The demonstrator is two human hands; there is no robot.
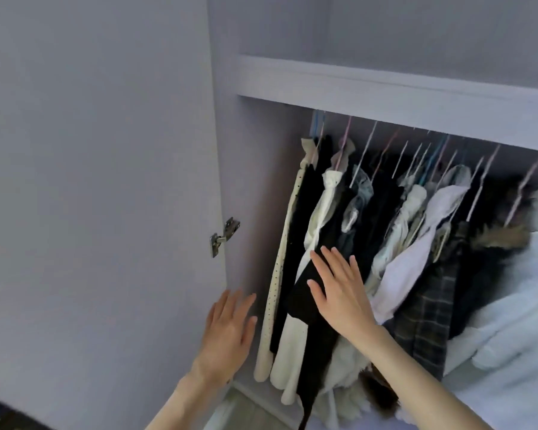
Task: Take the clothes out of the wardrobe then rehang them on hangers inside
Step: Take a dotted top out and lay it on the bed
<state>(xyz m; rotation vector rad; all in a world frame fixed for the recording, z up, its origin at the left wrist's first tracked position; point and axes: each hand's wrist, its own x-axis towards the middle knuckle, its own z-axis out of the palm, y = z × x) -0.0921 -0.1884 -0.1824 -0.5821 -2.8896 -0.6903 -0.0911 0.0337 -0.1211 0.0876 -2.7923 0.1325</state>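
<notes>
Right hand: I see my right hand (339,293) spread flat, fingers straight, palm laid on a black garment (308,293) near the left end of the row; it grips nothing.
Left hand: my left hand (227,333) is open too, fingers loosely straight, held near the door (106,181) edge, just left of the clothes (385,228) and apart from them; it holds nothing.
Clothes: they hang packed together inside the wardrobe (385,85) under its shelf, far of my hands and running off to the right.
Far left of row: a long cream strip with small dots (277,274), then black cloth, then a smooth cream garment (292,346).
Middle: soft white and pale lilac pieces, creased, hanging slanted.
Right: a dark plaid piece (432,315), a brown fur trim (500,240), and a bulky white fleecy mass (516,321).
Hangers: thin hangers (367,150) in pale pink, white and blue, hooks tilted; the rail itself I cannot see.
Door: smooth, matt, pale lilac, with a metal hinge (224,237) on its inner edge.
</notes>
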